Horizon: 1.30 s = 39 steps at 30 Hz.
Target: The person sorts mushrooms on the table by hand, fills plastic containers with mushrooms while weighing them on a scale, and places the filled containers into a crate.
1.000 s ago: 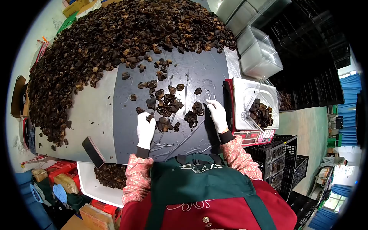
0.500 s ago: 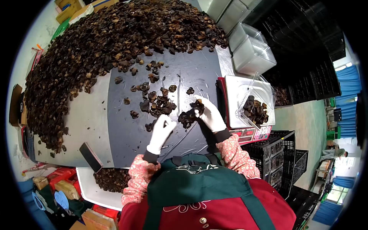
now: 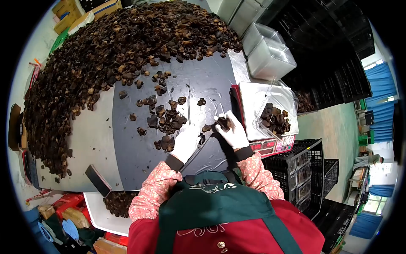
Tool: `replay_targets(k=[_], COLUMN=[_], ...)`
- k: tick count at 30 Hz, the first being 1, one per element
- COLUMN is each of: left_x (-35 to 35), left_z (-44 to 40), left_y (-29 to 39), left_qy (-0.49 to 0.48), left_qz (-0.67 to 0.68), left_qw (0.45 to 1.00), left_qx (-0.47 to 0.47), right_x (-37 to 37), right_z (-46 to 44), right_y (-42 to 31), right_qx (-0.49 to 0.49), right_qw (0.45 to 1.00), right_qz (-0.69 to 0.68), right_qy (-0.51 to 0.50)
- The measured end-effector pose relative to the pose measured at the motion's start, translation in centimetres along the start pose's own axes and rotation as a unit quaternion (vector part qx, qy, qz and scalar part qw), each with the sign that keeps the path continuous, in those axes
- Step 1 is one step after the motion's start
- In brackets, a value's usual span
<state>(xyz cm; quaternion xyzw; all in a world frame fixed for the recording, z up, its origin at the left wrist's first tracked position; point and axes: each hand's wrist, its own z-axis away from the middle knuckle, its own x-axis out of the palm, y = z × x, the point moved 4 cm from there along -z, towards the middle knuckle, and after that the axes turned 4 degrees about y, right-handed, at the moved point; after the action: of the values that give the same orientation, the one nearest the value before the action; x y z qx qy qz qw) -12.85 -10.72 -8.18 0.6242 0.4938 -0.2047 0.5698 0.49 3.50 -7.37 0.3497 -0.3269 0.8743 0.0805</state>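
Both my hands wear white gloves over the dark tabletop. My right hand [image 3: 233, 132] is closed around dark brown wood ear mushrooms [image 3: 223, 123], which show between thumb and fingers. My left hand [image 3: 187, 142] is to its left, back of the hand up, with a small dark wood ear piece [image 3: 202, 139] at its fingertips; the fingers are partly hidden. A lighter brown piece [image 3: 206, 128] shows between the hands. Left of them lies a loose cluster of wood ears [image 3: 171, 122]. To the right, a clear plastic box [image 3: 267, 106] with wood ears inside sits tilted on a scale [image 3: 249, 91].
A large heap of wood ears [image 3: 139, 38] covers the table's far and left sides. Stacked clear boxes [image 3: 270, 59] stand behind the scale. Black crates [image 3: 300, 169] are at the right. A white tub [image 3: 97, 211] with more wood ears is below the table's left edge.
My left hand has moved right, closer to my right hand. The dark clump under my right hand is smaller now, and its fingers wrap around mushrooms. The view has shifted slightly.
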Motion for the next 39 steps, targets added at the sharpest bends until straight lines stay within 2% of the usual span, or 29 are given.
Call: replay_targets(k=[2,3,4,6,7,8,10,11,12,14,15,16,18,19,20,22,23,24,26,30,32,38,39], left_x=[-1.3,-2.3,-3.5,-6.3,-6.3,-8.3,-8.3,-8.8,-9.1,-11.0,-12.0,-12.3,-12.2,-11.7,-11.4,-10.4,-10.9,-10.4,-10.2,-9.5,-9.4,-8.6,-8.9], left_z=[0.7,1.0,1.5,2.4,3.6,4.2,6.6,8.1,9.3,10.7,11.3,12.0,13.4,13.7,14.1,13.7,12.1,11.6,10.5,9.2,9.0,9.2,9.5], left_y=[-0.2,-0.5,-0.7,-1.6,-3.3,-3.2,-6.4,-7.5,-8.4,-8.5,-8.1,-8.3,-9.0,-9.6,-10.0,-10.3,-10.0,-9.6,-8.6,-7.9,-8.0,-8.0,-8.5], left_qy=[0.052,0.076,0.088,0.105,0.115,0.061,0.158,0.188,0.209,0.264,0.281,0.286,0.271,0.270,0.239,0.206,0.241,0.208,0.082,0.091,0.079,0.042,0.091], left_qz=[0.093,0.131,0.216,0.264,0.349,0.439,0.515,0.557,0.636,0.681,0.682,0.679,0.677,0.658,0.642,0.559,0.362,0.325,0.141,0.074,0.071,0.136,0.155], left_qw=[0.991,0.982,0.955,0.928,0.885,0.797,0.781,0.742,0.681,0.608,0.589,0.588,0.577,0.593,0.631,0.689,0.842,0.863,0.919,0.947,0.940,0.911,0.907], left_qx=[-0.080,-0.112,-0.182,-0.243,-0.287,-0.411,-0.315,-0.321,-0.298,-0.311,-0.330,-0.332,-0.368,-0.378,-0.364,-0.412,-0.318,-0.327,-0.358,-0.299,-0.326,-0.388,-0.382], right_x=[0.2,0.1,2.0,1.7,2.3,2.7,2.8,2.4,2.2,2.4,1.7,2.5,3.8,4.3,4.6,6.1,7.0,7.7,8.6,10.7,11.4,11.1,10.8], right_z=[-0.3,0.0,1.4,0.8,1.1,0.9,1.2,0.6,0.0,-0.4,-1.4,-0.7,0.1,0.5,0.7,1.6,2.4,2.9,3.6,4.6,4.4,2.4,2.1], right_y=[-0.6,-0.7,-0.8,0.2,0.8,1.6,3.2,3.7,4.0,3.5,4.0,3.9,5.0,5.6,6.2,7.8,8.4,9.0,10.1,12.0,12.9,14.5,14.3], right_qx=[-0.004,-0.016,-0.057,-0.121,-0.347,-0.386,-0.381,-0.369,-0.391,-0.269,-0.208,-0.098,-0.055,-0.067,-0.034,-0.239,-0.253,-0.284,-0.289,-0.349,-0.358,-0.312,-0.318], right_qw=[0.982,0.966,0.933,0.856,0.708,0.665,0.565,0.529,0.526,0.663,0.714,0.760,0.795,0.778,0.749,0.609,0.591,0.579,0.547,0.453,0.419,0.418,0.446], right_qz=[0.159,0.248,0.355,0.503,0.613,0.634,0.729,0.761,0.753,0.698,0.667,0.641,0.598,0.613,0.650,0.734,0.736,0.729,0.750,0.771,0.783,0.802,0.782], right_qy=[-0.098,-0.069,-0.019,-0.013,-0.048,-0.081,-0.067,-0.067,-0.053,-0.025,-0.049,-0.047,-0.088,-0.120,-0.125,-0.180,-0.210,-0.230,-0.234,-0.278,-0.290,-0.292,-0.297])
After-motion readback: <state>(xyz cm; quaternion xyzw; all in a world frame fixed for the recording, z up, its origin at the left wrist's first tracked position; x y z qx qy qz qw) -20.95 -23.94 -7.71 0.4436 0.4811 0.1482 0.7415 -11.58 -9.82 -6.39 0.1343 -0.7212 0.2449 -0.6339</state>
